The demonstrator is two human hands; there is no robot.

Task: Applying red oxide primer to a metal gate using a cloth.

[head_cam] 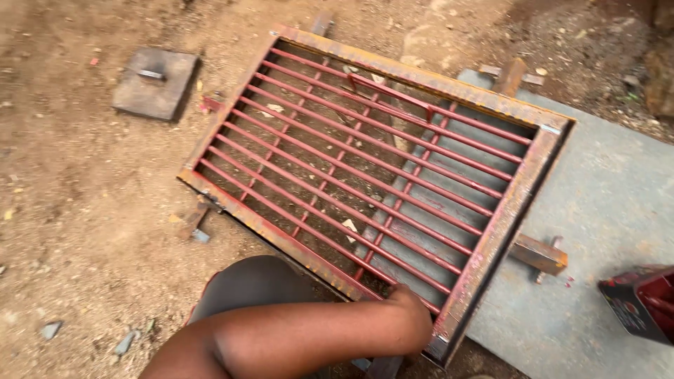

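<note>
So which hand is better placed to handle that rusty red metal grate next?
Probably the left hand: it rests on the near rail of the rusty red metal bar grate; the right is out of view.

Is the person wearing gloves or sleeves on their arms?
No gloves and no sleeves show. One bare arm is in view, uncovered along all of its visible length. Its hand is mostly hidden by the wrist; no glove, watch, band or ring can be seen on what shows. I cannot tell which arm it is, and the other one is outside the picture.
</note>
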